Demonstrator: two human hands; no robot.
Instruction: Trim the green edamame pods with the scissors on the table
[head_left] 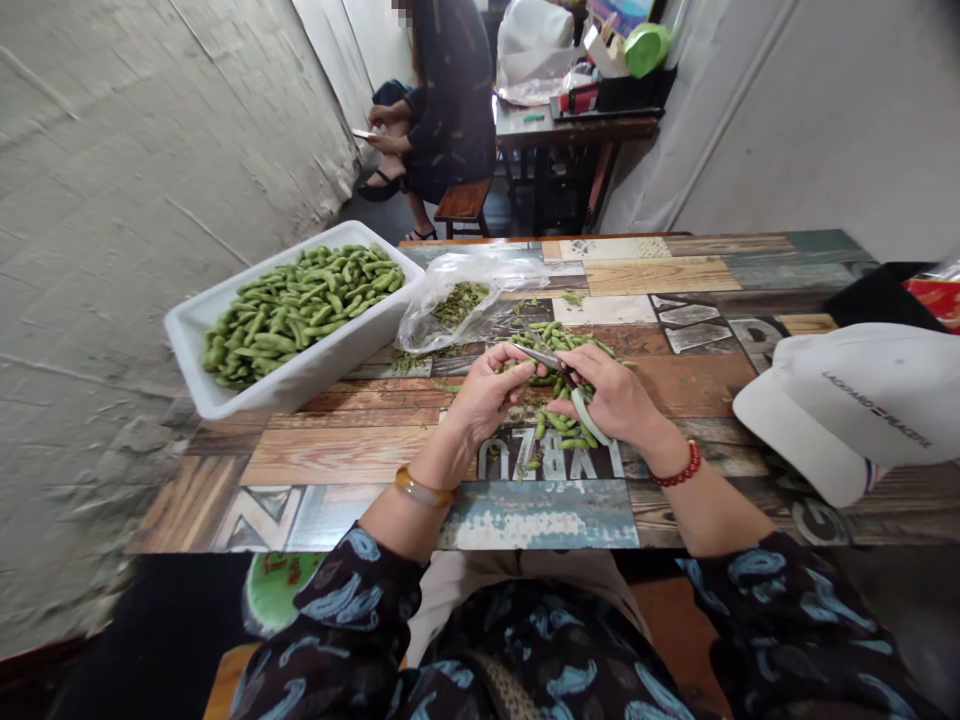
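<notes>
Centrally, over the plank-patterned surface (322,455), the left hand (489,390) pinched a green pod (533,367) between thumb and fingertips, the fingers hiding much of it. Opposite, the right hand (611,395) was closed around the pale green handles of the scissors (589,413), whose metal blades pointed toward the left hand's fingertips; how far the blades were parted I cannot tell. Beneath and just beyond both hands, a loose pile of pods (574,432) lay directly on the surface, with a few scattered toward its near side. Behind the left hand sat a clear plastic bag (420,312), its mouth open, holding small green trimmings (459,302), and more bits were strewn beside it. Left of the bag, a white bin (319,372) stood at an angle, heaped with many more pods. Over to the right, near the edge, rested a white cap (832,385). Beyond the far edge, another person (454,100) sat on a wooden stool (463,202), holding a phone (365,134).
</notes>
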